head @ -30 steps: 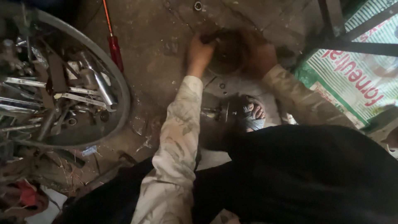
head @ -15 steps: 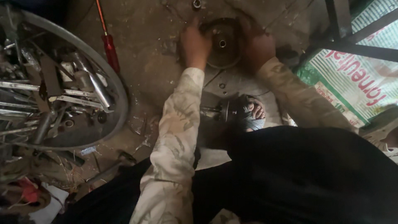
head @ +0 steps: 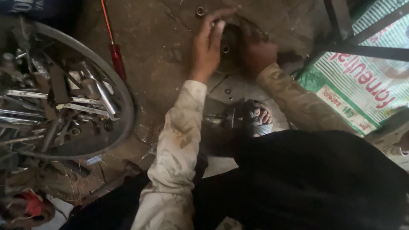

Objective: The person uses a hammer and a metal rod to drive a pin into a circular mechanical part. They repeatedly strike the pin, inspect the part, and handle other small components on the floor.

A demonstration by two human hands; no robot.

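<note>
Both hands press on a dark round disc [head: 226,47] on the dirt floor [head: 157,38]: left hand [head: 207,47] spread flat, right hand [head: 255,50] cupping its rim (fingers partly hidden). Screwdriver [head: 113,49] lies nearby.

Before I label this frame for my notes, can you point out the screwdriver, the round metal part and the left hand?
screwdriver [head: 117,60], head view, on its red handle.
round metal part [head: 226,49], head view, by its centre hole.
left hand [head: 207,47], head view, on its back.

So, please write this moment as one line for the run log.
left hand: on round metal part | right hand: on same part | part: on dirt floor | nearby: red screwdriver, tool pile
</note>
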